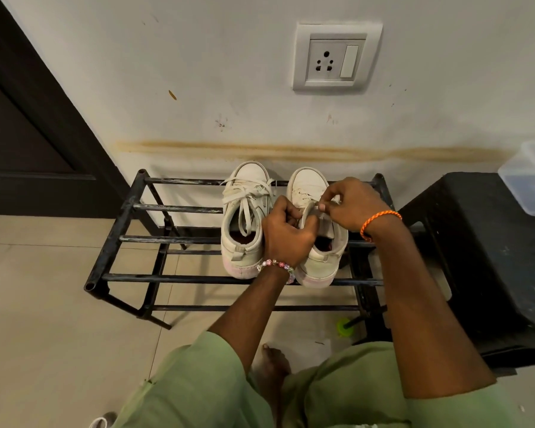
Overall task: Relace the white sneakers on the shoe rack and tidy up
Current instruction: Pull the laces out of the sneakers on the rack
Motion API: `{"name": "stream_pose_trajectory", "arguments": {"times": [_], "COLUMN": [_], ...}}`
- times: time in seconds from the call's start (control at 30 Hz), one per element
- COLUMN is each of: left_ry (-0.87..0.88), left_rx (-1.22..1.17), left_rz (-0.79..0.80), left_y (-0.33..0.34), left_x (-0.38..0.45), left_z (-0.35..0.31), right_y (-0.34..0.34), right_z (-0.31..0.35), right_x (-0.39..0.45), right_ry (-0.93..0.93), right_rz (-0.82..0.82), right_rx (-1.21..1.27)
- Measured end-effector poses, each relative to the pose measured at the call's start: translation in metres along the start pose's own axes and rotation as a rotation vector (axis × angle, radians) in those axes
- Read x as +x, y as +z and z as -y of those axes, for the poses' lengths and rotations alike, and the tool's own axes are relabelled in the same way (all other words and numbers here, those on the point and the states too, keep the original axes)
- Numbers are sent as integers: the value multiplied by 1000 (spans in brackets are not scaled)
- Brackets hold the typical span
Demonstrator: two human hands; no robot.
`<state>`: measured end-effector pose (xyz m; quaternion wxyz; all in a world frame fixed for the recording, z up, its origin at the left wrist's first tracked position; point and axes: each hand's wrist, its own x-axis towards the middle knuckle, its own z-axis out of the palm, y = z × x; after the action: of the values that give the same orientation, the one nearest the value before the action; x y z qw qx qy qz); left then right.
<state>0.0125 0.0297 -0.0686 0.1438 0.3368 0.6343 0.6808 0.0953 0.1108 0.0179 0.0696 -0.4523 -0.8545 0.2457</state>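
Lacing is the step in hand, seen from the head camera, and it is the right sneaker (317,230) getting the attention. Both white sneakers sit side by side on the top bars of the black shoe rack (118,239), toes aimed at the wall, heels toward the person, long axes running straight away from them. The left hand (286,234) is clenched over the right sneaker's opening, pinching a white lace (306,215) where it comes off the eyelets. The right hand (351,203) pinches the same lace between thumb and fingertips, just above the tongue. The left sneaker (244,217) looks laced already, its ends lying loose across the tongue and into the mouth. By my judgement the next move needs the lace tip steered into the next eyelet and drawn snug; which eyelet, I cannot tell, since the hands hide it.
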Motion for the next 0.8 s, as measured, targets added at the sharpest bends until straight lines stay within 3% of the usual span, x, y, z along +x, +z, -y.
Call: {"name": "stream_pose_trajectory", "arguments": {"times": [0.13,0.23,0.33,0.4,0.47,0.53,0.6,0.7,0.8], "left_ry": [-9,-15,-15,-7,3,6,4,6,7], "left_rx": [-21,-33,-25,-23,-29,-32,-31,-33,-20], "left_rz": [-7,-7,-12,-16,-17,-18,-19,-15,-14], "left_y": [-1,0,1,1,1,0,0,0,-1], "left_x": [0,-1,-1,-1,-1,-1,-1,0,-1], "left_z": [-2,-3,-3,-3,-3,-3,-3,-2,-2], "right_y": [-7,-20,-24,-18,-10,-3,2,1,-7], "right_z": [-4,-8,-7,-7,-9,-10,-8,-3,-3], "right_x": [2,7,7,7,6,4,3,1,-3], "right_ry": [99,210,298,318,217,58,-27,-39,-6], "right_rz": [-70,-198,-207,-260,-266,-192,-77,-14,-15], "right_rx": [376,978,1488,1312,768,334,71,-30,77]}}
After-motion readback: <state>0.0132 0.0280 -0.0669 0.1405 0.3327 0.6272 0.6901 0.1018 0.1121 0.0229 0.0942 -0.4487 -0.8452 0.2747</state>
